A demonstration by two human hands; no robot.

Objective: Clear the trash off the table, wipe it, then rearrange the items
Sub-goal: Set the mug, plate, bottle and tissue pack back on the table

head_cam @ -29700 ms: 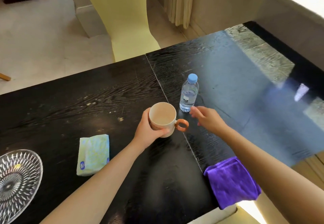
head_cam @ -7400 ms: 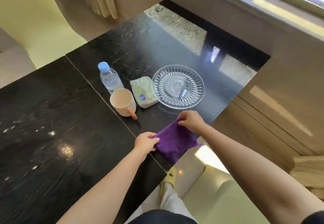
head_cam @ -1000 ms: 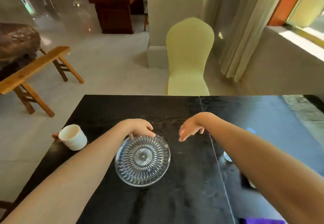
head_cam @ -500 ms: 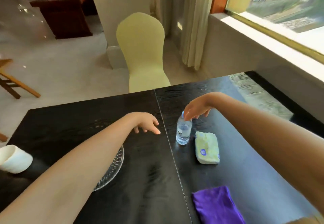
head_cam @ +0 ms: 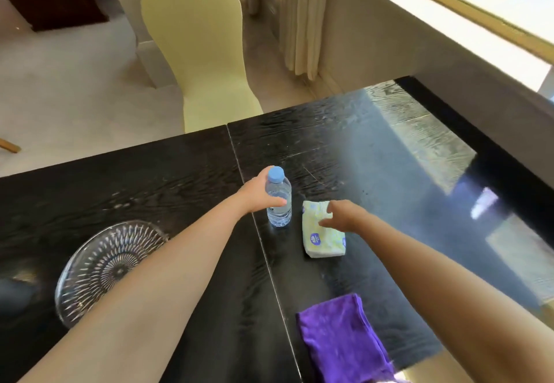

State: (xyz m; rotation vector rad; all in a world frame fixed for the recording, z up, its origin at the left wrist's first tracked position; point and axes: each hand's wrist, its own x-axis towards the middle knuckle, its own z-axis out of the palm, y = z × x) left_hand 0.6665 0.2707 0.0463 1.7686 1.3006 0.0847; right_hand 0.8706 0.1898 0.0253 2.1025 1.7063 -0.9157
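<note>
While the black table (head_cam: 150, 179) fills the lower frame, a pale yellow chair (head_cam: 207, 53) stands beyond its far edge at upper left. At lower left a glass plate (head_cam: 102, 268) lies on the table, partly hidden under the left forearm. A purple cloth (head_cam: 341, 340) lies folded at bottom right. A tissue pack (head_cam: 323, 241) lies flat at centre, just right of an upright bottle (head_cam: 279, 206) with a blue cap. The left hand (head_cam: 257, 195) grips the bottle, thumb across its front. The right hand (head_cam: 344, 216) sits over the pack's upper end, fingers loosely spread; whether they grasp it cannot be told.
</note>
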